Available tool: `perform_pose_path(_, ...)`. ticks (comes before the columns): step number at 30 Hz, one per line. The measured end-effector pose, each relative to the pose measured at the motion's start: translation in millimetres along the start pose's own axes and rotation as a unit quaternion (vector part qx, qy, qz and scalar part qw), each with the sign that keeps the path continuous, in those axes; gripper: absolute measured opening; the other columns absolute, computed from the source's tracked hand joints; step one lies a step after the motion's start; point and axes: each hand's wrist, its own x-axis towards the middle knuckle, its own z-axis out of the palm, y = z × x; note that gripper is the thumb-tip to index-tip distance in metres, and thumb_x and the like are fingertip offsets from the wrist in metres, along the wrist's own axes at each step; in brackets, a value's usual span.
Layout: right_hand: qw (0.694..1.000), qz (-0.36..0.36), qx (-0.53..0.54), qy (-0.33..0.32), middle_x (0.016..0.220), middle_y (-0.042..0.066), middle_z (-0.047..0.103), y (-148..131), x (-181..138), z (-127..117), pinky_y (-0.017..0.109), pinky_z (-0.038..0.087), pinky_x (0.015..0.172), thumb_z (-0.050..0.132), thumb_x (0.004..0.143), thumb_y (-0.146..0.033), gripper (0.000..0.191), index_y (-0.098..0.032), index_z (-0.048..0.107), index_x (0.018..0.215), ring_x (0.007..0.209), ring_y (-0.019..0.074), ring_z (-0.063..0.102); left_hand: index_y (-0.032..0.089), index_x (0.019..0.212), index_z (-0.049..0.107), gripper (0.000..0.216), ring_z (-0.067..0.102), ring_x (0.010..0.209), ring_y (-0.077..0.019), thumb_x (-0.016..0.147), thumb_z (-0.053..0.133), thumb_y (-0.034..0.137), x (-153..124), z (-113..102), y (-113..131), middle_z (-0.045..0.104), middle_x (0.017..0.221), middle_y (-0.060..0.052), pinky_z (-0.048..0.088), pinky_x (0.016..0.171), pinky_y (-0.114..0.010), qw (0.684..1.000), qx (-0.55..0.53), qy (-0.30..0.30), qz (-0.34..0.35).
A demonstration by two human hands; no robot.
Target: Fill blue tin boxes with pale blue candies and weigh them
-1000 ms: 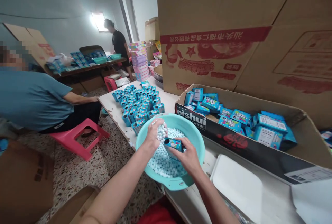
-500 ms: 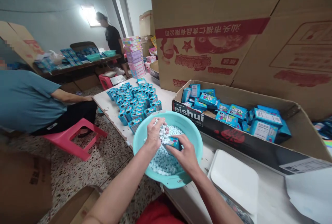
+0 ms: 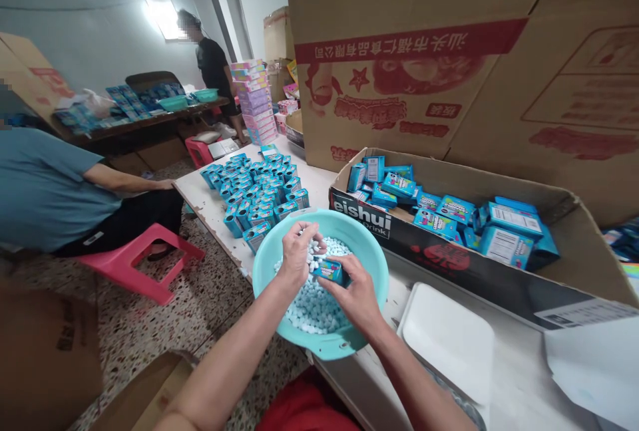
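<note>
A turquoise plastic basin [image 3: 369, 298] sits at the table's front edge, filled with small pale blue-white candies [image 3: 319, 311]. Over it, my left hand [image 3: 297, 255] is cupped around a handful of the candies, with some showing past its fingers. My right hand [image 3: 355, 288] grips a small blue candy box [image 3: 329, 271] between thumb and fingers. The box lies tilted on its side, with its left end against the candies in my left hand. That end is partly hidden by the candies and fingers.
Many small blue boxes [image 3: 259, 188] stand in rows behind the basin. On the right, a long carton [image 3: 449, 265] holds more blue boxes, near a white scale [image 3: 449, 338]. A tall cardboard carton [image 3: 414, 52] rises behind. To the left are a seated person [image 3: 44, 185] and a pink stool [image 3: 144, 258].
The heap of candies showing in my left hand has shrunk. The box has shifted slightly left, closer to that hand, and more of its printed face shows.
</note>
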Motion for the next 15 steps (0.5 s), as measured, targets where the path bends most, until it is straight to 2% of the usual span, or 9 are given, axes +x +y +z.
perform_pose_path(4, 1.000, 0.009, 0.005, -0.006, 0.094, 0.005, 0.064, -1.5, -0.2, -1.2, 0.035, 0.045, 0.082, 0.071, 0.071, -0.031, 0.028, -0.023, 0.067, 0.097, 0.091, 0.0229, 0.059, 0.016, 0.069, 0.051, 0.031, 0.054, 0.045, -0.0099, 0.063, 0.070, 0.040, -1.1, 0.4, 1.1, 0.055, 0.055, 0.004, 0.046, 0.045, -0.022, 1.000, 0.006, 0.007, 0.004)
perform_pose_path(9, 1.000, 0.021, 0.008, 0.006, 0.093, 0.004, 0.065, -3.7, 0.0, -2.4, 0.036, 0.045, 0.081, 0.071, 0.070, -0.031, 0.026, -0.024, 0.068, 0.095, 0.089, 0.0234, 0.059, 0.016, 0.069, 0.052, 0.030, 0.055, 0.048, -0.0107, 0.064, 0.070, 0.039, -3.0, 1.4, 1.0, 0.057, 0.058, 0.002, 0.046, 0.046, -0.022, 1.000, 0.009, -0.012, 0.014)
perform_pose_path(15, 0.999, 0.032, 0.017, 0.016, 0.092, 0.004, 0.065, -3.6, -0.4, -2.9, 0.036, 0.045, 0.081, 0.071, 0.069, -0.031, 0.027, -0.023, 0.068, 0.095, 0.089, 0.0232, 0.059, 0.016, 0.065, 0.054, 0.028, 0.056, 0.053, -0.0110, 0.070, 0.065, 0.040, -5.1, -0.3, -0.9, 0.057, 0.056, 0.001, 0.051, 0.058, -0.027, 0.998, 0.024, -0.046, 0.037)
